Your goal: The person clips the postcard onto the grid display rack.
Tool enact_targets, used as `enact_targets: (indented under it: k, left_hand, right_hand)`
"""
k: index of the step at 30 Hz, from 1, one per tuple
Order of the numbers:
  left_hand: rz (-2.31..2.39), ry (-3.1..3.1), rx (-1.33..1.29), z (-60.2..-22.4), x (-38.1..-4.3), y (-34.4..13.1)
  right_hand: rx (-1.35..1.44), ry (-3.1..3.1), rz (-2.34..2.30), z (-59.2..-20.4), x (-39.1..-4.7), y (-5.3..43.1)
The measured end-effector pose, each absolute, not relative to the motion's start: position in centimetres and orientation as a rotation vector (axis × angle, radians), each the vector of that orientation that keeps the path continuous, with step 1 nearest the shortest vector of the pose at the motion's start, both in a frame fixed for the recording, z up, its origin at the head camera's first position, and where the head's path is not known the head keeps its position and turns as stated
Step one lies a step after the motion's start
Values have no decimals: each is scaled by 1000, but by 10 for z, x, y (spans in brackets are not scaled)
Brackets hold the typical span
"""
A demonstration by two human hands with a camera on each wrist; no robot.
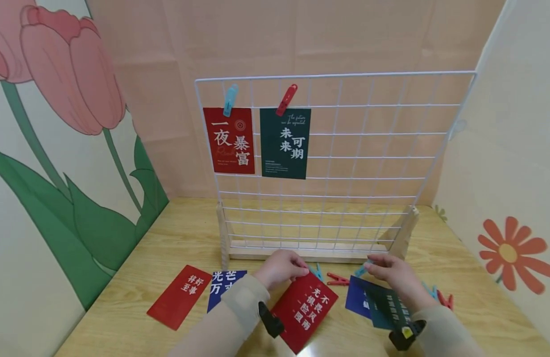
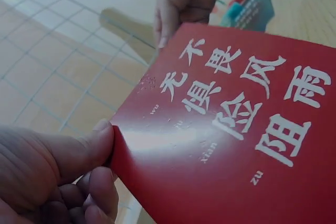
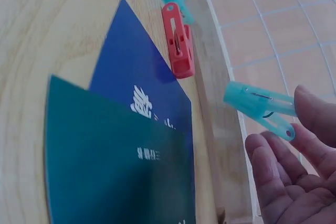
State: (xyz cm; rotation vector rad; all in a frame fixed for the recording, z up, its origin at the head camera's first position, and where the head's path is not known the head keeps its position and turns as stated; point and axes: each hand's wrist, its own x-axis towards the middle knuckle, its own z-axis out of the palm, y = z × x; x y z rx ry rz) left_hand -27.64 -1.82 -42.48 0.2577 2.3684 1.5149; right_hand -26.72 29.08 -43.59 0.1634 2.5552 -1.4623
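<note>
My left hand (image 1: 280, 269) pinches a red card (image 1: 305, 310) with white lettering by one corner, between thumb and curled fingers. In the left wrist view the raised card (image 2: 220, 145) bends slightly at the pinched corner. Light-blue plastic of a clothespin (image 3: 257, 106) is between the thumb and fingers of my right hand (image 1: 397, 280), its gripping end pointing away from the palm. Below that hand, a dark green card (image 1: 386, 307) overlaps a blue card (image 1: 358, 297) on the table. A red clothespin (image 3: 179, 43) lies by the blue card's edge.
Behind the hands stands a white wire grid (image 1: 364, 134) on a wooden base (image 1: 301, 254). A red card (image 1: 230, 148) and a green card (image 1: 285, 148) hang clipped at its upper left. Another red card (image 1: 181, 297) and a blue card (image 1: 221, 285) lie left; more clothespins (image 1: 444, 300) lie right.
</note>
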Motion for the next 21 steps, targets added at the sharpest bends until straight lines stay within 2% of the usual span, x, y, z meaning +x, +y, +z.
enact_targets:
  k: [10, 21]
  left_hand:
    - [1567, 2329, 330, -407, -280, -31]
    - [1780, 2203, 389, -381, -278, -34]
  right_hand:
    - [181, 2539, -1450, -426, -266, 294]
    - [34, 2733, -1388, -395, -260, 291]
